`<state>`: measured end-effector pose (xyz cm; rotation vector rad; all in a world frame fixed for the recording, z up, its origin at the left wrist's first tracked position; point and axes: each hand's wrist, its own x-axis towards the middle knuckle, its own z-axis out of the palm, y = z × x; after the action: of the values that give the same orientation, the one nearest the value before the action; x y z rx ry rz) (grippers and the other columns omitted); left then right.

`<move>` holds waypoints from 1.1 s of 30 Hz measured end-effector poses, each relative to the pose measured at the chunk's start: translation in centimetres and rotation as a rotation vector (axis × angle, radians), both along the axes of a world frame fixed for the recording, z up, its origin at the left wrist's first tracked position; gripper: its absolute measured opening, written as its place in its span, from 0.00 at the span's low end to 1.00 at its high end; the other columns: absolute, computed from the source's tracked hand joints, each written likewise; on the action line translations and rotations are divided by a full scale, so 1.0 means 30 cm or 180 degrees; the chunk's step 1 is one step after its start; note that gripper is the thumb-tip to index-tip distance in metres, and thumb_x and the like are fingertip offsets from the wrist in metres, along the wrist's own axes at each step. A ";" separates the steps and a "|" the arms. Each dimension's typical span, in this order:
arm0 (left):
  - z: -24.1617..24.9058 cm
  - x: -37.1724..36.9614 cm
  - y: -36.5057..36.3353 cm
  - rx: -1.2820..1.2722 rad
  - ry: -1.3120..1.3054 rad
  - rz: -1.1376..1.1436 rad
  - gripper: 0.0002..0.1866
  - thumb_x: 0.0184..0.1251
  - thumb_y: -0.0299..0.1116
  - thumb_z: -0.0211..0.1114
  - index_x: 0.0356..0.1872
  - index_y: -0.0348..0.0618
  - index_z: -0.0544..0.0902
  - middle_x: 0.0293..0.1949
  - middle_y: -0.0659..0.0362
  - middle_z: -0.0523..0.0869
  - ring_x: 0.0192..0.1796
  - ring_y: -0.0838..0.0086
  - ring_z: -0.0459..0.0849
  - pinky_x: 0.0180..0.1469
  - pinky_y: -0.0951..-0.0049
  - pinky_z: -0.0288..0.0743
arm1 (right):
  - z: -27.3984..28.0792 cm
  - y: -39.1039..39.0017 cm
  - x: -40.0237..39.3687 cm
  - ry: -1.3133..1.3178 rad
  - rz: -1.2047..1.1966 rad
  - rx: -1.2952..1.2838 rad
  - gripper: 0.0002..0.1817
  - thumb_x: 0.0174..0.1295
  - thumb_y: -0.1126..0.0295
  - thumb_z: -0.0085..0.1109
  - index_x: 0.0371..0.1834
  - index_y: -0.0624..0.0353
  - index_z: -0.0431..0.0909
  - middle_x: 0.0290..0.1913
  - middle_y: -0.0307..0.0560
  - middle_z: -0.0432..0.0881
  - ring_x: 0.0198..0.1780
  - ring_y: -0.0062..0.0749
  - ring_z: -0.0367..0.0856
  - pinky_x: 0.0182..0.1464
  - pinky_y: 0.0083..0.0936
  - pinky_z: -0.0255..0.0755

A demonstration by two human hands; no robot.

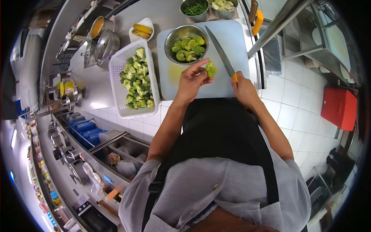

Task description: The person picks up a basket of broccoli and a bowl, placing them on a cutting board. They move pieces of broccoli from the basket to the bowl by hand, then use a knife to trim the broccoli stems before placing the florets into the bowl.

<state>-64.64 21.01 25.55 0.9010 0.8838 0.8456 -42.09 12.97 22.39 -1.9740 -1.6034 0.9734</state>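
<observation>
My left hand (189,83) pinches a small broccoli floret (211,69) between thumb and fingers, just above the cutting board (230,29). In my right hand (245,91) is a long knife (221,50), gripped by its yellow handle. Its blade points away from me over the board, to the right of the floret and apart from it. A metal bowl (166,48) on the board, beyond my left hand, holds several green florets (188,48). Left of the board, a white plastic basket (155,71) contains a heap of broccoli florets (136,83).
Behind the basket stands a white dish (132,38) with yellow pieces. A bowl of green beans (195,9) and a bowl of pale chopped pieces (223,5) are at the back. A yellow handle (257,23) lies beyond the board's right edge. Metal lidded pots (107,45) sit further left.
</observation>
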 end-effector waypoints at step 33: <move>0.004 0.052 0.056 0.1279 0.0690 0.0174 0.12 0.69 0.19 0.75 0.51 0.37 0.88 0.45 0.58 0.94 0.44 0.78 0.91 0.48 0.77 0.85 | 0.013 -0.011 0.020 -0.0040 0.0092 -0.0076 0.18 0.81 0.60 0.53 0.54 0.68 0.70 0.33 0.75 0.85 0.40 0.75 0.86 0.45 0.63 0.77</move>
<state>-63.09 22.70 25.69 1.3426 0.9448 1.0059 -41.50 12.65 22.79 -1.9816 -1.6387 0.9974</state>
